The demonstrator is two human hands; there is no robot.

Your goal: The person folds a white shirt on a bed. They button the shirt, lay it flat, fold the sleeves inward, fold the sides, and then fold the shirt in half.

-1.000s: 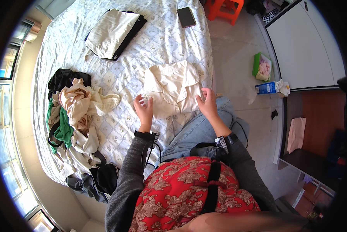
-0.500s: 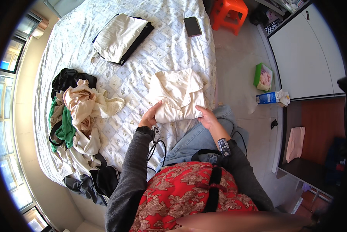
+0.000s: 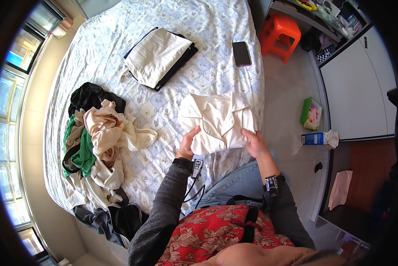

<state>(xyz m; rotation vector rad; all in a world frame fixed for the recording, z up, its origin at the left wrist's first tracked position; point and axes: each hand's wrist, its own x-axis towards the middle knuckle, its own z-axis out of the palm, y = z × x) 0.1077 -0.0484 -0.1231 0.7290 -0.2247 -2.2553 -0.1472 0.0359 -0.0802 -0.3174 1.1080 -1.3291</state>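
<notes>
A cream collared shirt [image 3: 217, 126], folded into a compact bundle with its lapels facing up, is in front of me at the bed's right side. My left hand [image 3: 189, 142] grips its near left corner, thumb on top and fingers tucked beneath the cloth. At the opposite near corner, my right hand [image 3: 255, 144] pinches the fabric the same way. Beyond the shirt, a flat stack of folded clothes [image 3: 159, 57] has a white garment over black ones. To the left lies a loose heap of clothes [image 3: 103, 133] in black, green, beige and cream.
A dark phone [image 3: 242, 54] rests on the patterned bedsheet [image 3: 163, 113] at the far right. On the floor beyond the bed's right edge are an orange stool [image 3: 279, 36], a green box [image 3: 311, 114] and a blue-and-white carton [image 3: 315, 138]. Windows line the left wall.
My view has shifted, so the bed and its things appear lower and further right. Both hands still hold the shirt; my right thumb now lies more over its top face.
</notes>
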